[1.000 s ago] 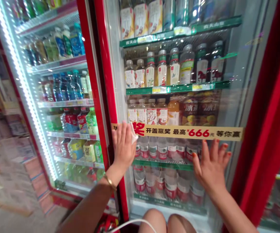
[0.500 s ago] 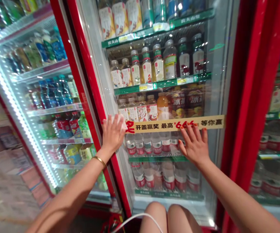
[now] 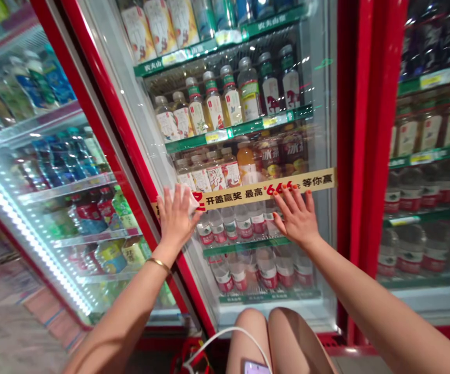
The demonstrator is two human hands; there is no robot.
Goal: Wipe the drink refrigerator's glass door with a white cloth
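Note:
My left hand (image 3: 175,221), with a gold bangle at the wrist, presses a white tissue (image 3: 194,203) against the fridge's glass door. Its fingers are stretched out, and the tissue shows at their right side. A beige strip with black and red lettering (image 3: 318,181) crosses the glass; its left part runs behind this hand. Further right, my right hand (image 3: 298,221) lies with fingers spread on the glass, fingertips at the strip's lower edge. It holds nothing. Behind the door stand tea bottles (image 3: 214,106) and red-labelled water bottles (image 3: 267,267).
A red door frame (image 3: 126,140) borders the glass on the left. Other drink fridges stand on both sides, with colourful bottles (image 3: 88,208) left and water bottles (image 3: 410,249) right. Below are my knees (image 3: 248,332), a white cable (image 3: 225,329) and a phone (image 3: 255,368).
The view has turned right and tilted, so more of the right fridge and a phone by my knees show. Both hands stay against the glass, with little movement relative to the strip.

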